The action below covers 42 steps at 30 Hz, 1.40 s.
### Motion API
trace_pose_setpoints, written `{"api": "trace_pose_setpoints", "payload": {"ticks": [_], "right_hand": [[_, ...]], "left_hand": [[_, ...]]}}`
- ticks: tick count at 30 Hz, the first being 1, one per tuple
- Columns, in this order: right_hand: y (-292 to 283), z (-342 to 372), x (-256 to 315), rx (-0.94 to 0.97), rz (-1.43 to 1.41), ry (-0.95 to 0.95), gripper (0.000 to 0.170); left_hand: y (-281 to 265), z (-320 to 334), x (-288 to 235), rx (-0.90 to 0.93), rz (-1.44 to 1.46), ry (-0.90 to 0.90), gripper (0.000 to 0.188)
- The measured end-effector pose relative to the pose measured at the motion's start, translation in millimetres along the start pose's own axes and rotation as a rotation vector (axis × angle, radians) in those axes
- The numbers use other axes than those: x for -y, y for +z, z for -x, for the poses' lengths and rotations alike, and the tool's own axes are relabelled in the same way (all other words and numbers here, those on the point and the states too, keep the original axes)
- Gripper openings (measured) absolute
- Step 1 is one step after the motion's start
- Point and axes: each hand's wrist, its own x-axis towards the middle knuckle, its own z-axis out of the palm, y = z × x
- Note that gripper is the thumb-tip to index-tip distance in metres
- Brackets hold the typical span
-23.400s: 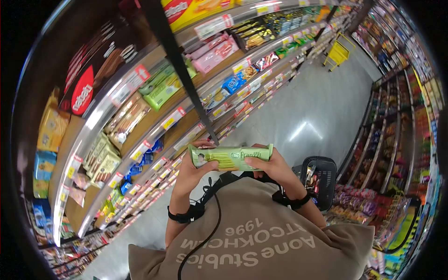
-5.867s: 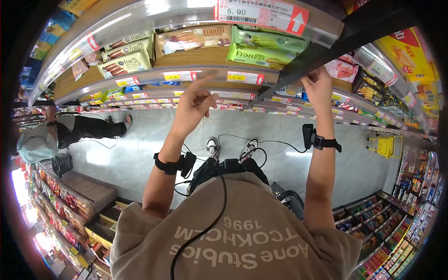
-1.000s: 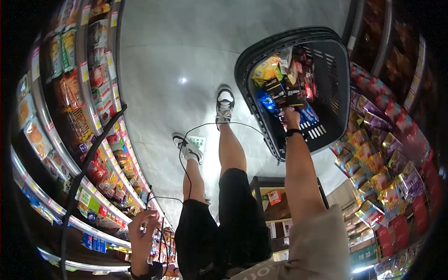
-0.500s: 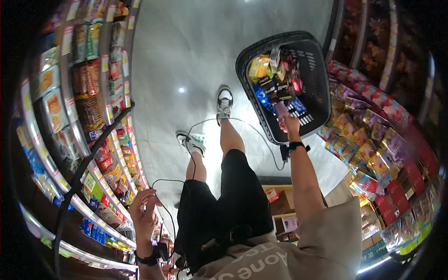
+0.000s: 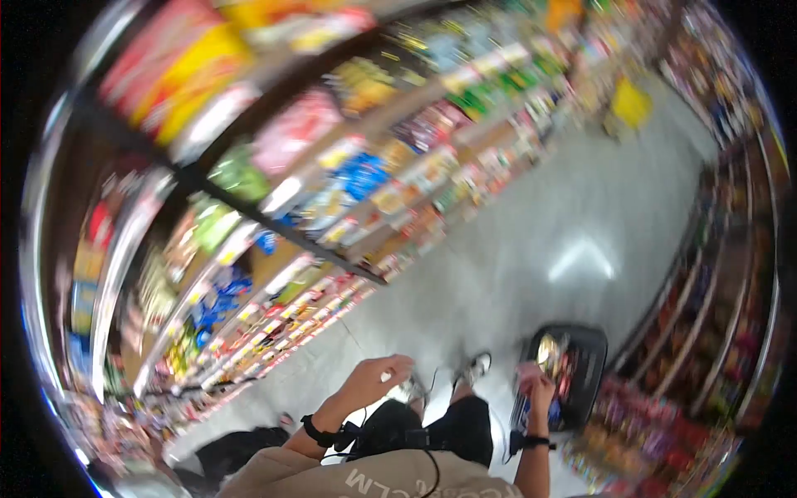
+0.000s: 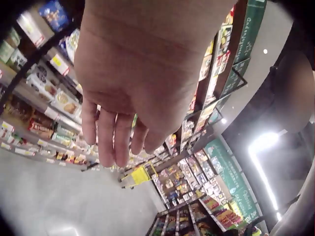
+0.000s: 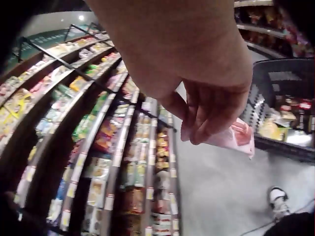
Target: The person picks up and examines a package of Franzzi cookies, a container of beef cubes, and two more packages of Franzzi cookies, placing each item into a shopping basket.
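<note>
Fingers (image 7: 214, 115) of the right hand (image 5: 541, 393): bunching together and pinching one end of a flat, glossy pink packet (image 7: 241, 139).
Packet's place: hanging in the air by the left edge of a deep black plastic basket (image 5: 590, 368) with slotted walls; whether it is crossing the rim, I cannot tell.
Basket load: yellow, red and dark wrapped packs (image 7: 290, 118) are lying inside.
Fingers (image 6: 121, 140) of the left hand (image 5: 374, 383): hanging loose, nearly straight and slightly apart, near the person's black shorts (image 5: 465, 427).
Tiered shelves (image 5: 117, 282): running along the grey floor's (image 6: 49, 191) left edge, carrying colourful goods (image 5: 363, 175).
Yellow wheeled cart (image 6: 139, 176): standing at the floor's far end.
</note>
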Motion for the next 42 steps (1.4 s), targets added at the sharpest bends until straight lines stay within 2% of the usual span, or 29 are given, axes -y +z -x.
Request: {"api": "trace_pose_setpoints", "payload": {"ticks": [1,2,4,7,10,11,14,16,18,20,21,24,27,30,32,34,35,37,41,42], "right_hand": [[21.6,-7.0,-0.5,0.010,0.008,-0.022,0.016],[50.9,0.6,22.6,0.107,0.045,-0.096,0.016],[124.4,39.2,79.6,0.202,0.170,-0.115,0.018],[207.4,82.1,117.2,0.487,0.304,-0.191,0.021],[274.5,160.0,169.9,0.804,0.359,-0.374,0.018],[292.3,190.9,189.6,0.876,0.384,-0.385,0.016],[326.2,255.6,221.4,1.086,0.376,-0.408,0.013],[337.0,287.3,229.0,1.122,0.351,-0.454,0.016],[340.3,301.5,219.1,1.135,0.304,-0.485,0.018],[343.5,308.2,207.3,1.271,0.119,-0.298,0.017],[338.7,308.9,203.5,1.309,0.030,-0.208,0.017],[331.8,295.4,178.7,1.221,-0.049,-0.192,0.017],[326.3,308.2,190.6,1.252,-0.112,-0.064,0.020],[313.7,288.3,195.7,1.250,-0.153,0.066,0.021],[312.5,295.8,196.6,1.183,-0.090,-0.213,0.021],[308.0,292.0,195.1,1.149,-0.075,-0.340,0.023],[305.7,284.4,190.3,1.157,-0.095,-0.336,0.026],[297.3,275.1,185.2,1.163,-0.187,-0.268,0.031],[282.7,259.6,196.4,1.165,-0.428,0.085,0.027],[281.5,252.2,199.4,1.153,-0.401,-0.081,0.023]], "left_hand": [[-14.7,19.7,11.0,-0.053,-0.001,0.032,0.028],[-25.6,37.4,21.5,-0.101,-0.007,0.059,0.028],[-49.2,76.7,36.6,-0.235,0.017,0.082,0.028],[-74.8,133.5,65.7,-0.450,0.039,0.132,0.027],[-99.6,192.0,72.1,-0.619,0.032,0.085,0.034],[-103.3,209.3,71.9,-0.688,-0.036,0.124,0.042],[-110.6,247.6,74.8,-0.871,-0.219,0.215,0.064],[-108.5,264.3,77.0,-0.973,-0.301,0.217,0.078],[-104.2,282.5,79.1,-1.036,-0.350,0.196,0.083],[-101.9,288.5,80.5,-1.062,-0.397,0.214,0.087],[-98.7,289.2,82.8,-1.124,-0.361,0.237,0.078],[-86.6,276.7,125.4,-0.936,-0.290,0.319,0.061],[-103.0,284.4,103.9,-0.846,-0.323,0.467,0.057],[-102.7,285.5,84.2,-0.735,-0.140,0.507,0.064],[-99.4,277.5,76.6,-0.667,-0.030,0.562,0.072],[-97.5,268.2,72.7,-0.621,0.022,0.562,0.075],[-97.3,261.0,73.5,-0.599,0.025,0.498,0.072],[-104.7,245.7,72.9,-0.572,-0.026,0.559,0.069],[-116.7,222.4,63.2,-0.482,-0.064,0.618,0.062],[-119.6,214.0,57.9,-0.450,-0.067,0.642,0.063]]}}
